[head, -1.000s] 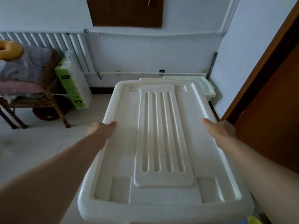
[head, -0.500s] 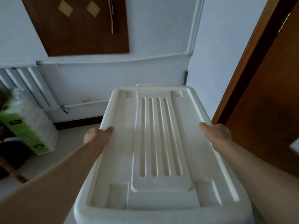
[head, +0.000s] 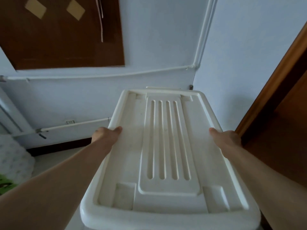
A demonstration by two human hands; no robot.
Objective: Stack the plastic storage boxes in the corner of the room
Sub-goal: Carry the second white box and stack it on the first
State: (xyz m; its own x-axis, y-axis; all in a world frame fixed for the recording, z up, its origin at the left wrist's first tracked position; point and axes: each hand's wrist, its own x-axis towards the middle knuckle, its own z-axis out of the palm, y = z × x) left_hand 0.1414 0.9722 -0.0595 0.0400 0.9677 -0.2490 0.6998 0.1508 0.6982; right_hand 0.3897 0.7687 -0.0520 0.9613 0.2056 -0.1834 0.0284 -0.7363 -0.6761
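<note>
From where I watch through the head camera, both bare forearms reach forward along the flanks of a white plastic storage box, seen lid-up and filling the lower middle of the view. My left hand grips its left rim, thumb over the lid's raised edge and the fingers out of sight below it. My right hand grips the opposite rim the same way, directly across from the left. Neither hand is nearer: they sit level with each other, a little past the midpoint of the box's length.

The box's long axis runs straight away from me, between the two hands, with the four moulded grooves in the lid pointing at the room corner ahead. Its near end lies behind both hands, close under the camera; its far end lies beyond the fingertips.

Just past that far end, a thin strip of a second white box shows. I judge this is the one to be stacked on, though whether the held box already rests on it I cannot tell, since the lid hides everything beneath.

To the right of my right hand stands a brown wooden door frame, near the box's right rim. Beyond my left hand, white pipes run along the wall under a dark brown board. Outward of my left forearm lies a wrapped pack of tissue rolls.
</note>
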